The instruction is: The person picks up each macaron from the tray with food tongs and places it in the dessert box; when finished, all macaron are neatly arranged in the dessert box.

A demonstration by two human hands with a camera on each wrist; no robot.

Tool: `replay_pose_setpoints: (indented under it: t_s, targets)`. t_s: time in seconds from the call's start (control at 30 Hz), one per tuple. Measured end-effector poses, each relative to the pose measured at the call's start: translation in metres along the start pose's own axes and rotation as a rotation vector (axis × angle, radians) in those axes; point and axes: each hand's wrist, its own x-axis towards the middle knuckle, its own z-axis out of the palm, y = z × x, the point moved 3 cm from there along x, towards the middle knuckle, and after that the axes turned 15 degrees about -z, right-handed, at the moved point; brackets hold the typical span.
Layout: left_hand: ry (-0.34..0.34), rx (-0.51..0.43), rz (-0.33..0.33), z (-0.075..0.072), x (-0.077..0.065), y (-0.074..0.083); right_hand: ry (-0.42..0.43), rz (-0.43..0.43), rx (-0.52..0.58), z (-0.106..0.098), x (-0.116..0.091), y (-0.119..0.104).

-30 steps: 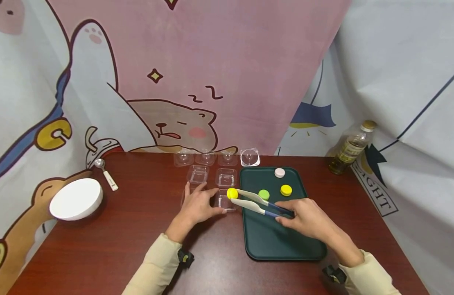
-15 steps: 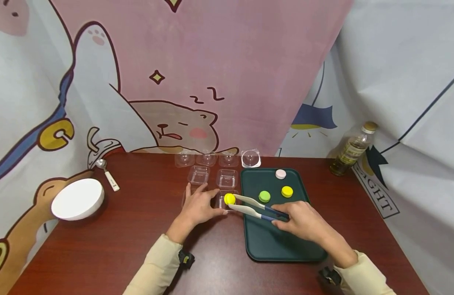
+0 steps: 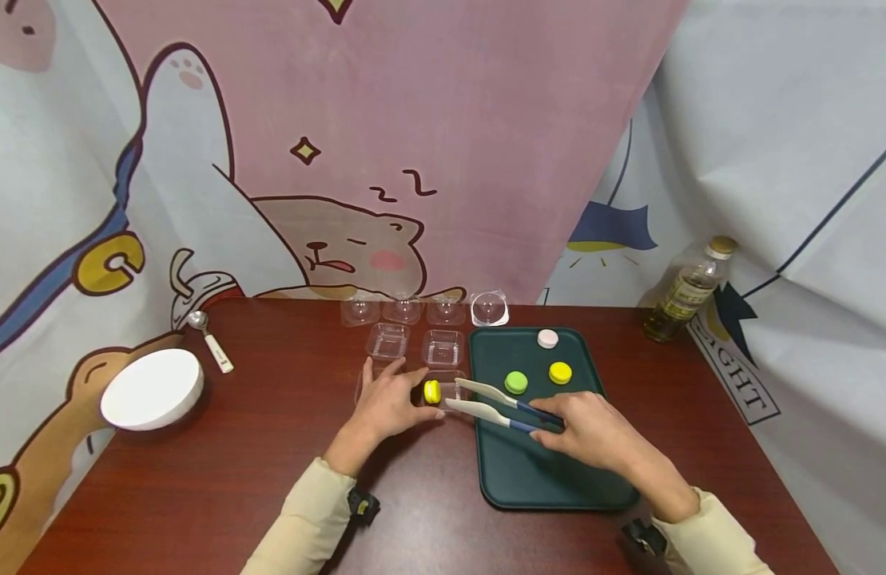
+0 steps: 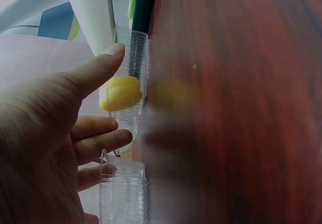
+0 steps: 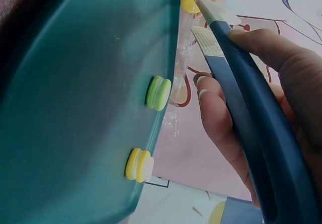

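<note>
My right hand (image 3: 590, 427) grips blue-handled tongs (image 5: 244, 98) with pale tips. The tips stand apart, just right of a yellow macaron (image 3: 431, 391). That macaron stands on its edge in a clear plastic box (image 4: 138, 53), at the box's left side. Thumb and fingers of my left hand (image 3: 388, 399) hold this box by its rim. Another clear box (image 4: 123, 191) lies beside it, mostly under my left hand in the head view. On the dark green tray (image 3: 550, 471) are a green macaron (image 3: 516, 382), a second yellow macaron (image 3: 560, 373) and a pale pink macaron (image 3: 547, 339).
Two more clear boxes (image 3: 443, 348) sit behind, and several clear domed lids (image 3: 489, 308) line the table's back edge. An oil bottle (image 3: 683, 291) stands at the back right. To the left are a white bowl (image 3: 152, 390) and a scoop (image 3: 214, 347) with a white handle.
The tongs have carried the yellow macaron left and down into the box and let it go; it has tipped onto its edge toward the left hand. The left hand has stayed put.
</note>
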Motion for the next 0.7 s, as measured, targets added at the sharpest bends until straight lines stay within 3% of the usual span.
replay_pose_setpoints:
  t_s: [0.37,0.7]
  targets:
    - [-0.001,0.007,0.016,0.000,0.000,0.001,0.003,-0.011,0.014,0.003,0.000,0.000]
    - [-0.001,0.033,0.030,-0.001,0.001,0.000,-0.031,-0.097,0.027,0.008,0.022,0.003]
